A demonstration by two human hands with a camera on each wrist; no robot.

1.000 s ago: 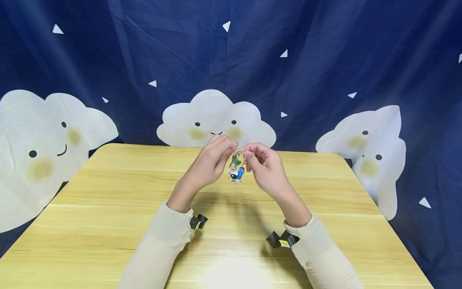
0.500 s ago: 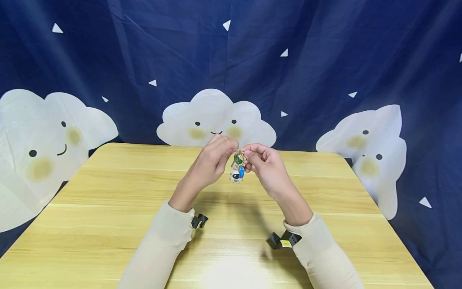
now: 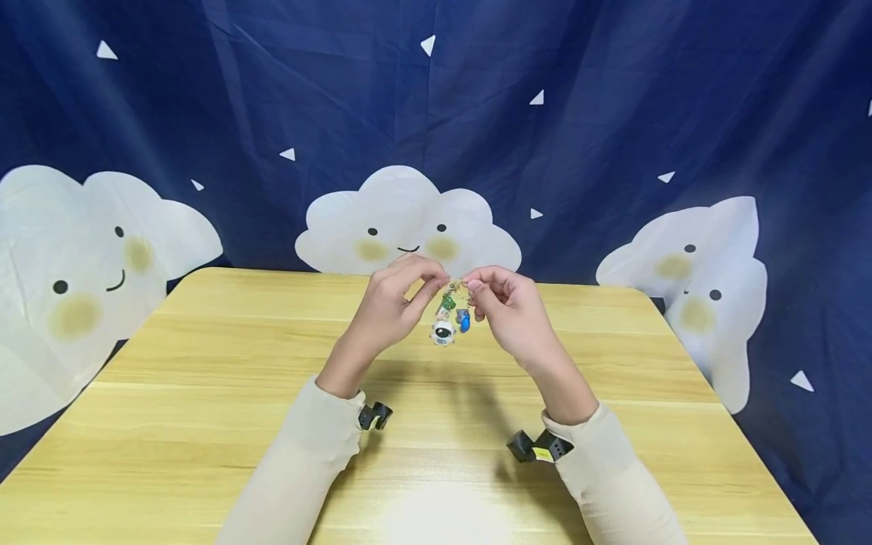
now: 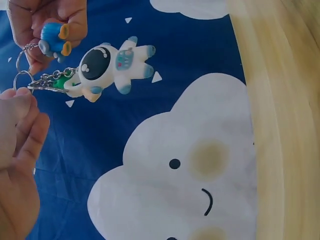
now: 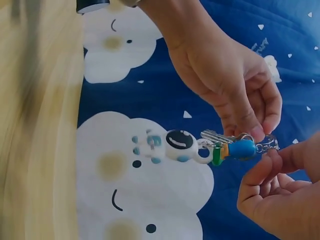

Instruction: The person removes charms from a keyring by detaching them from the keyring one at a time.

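Held up over the table, an astronaut keychain in white with a black visor hangs below my hands. My left hand pinches the metal key ring between thumb and fingers. My right hand pinches the smaller ring of a blue figure charm, which has orange feet and hangs from a short chain. The two rings seem to touch or overlap; whether they are linked I cannot tell. A green charm and a silver key hang beside the astronaut, partly hidden behind it and the blue charm.
Beneath the hands lies a light wooden table with rounded far corners. A dark blue curtain printed with white clouds hangs behind it. Each wrist carries a small black camera.
The blue charm has swung away from the astronaut toward the right. My right hand has shifted slightly right, widening the gap between the hands; the left hand has barely moved.
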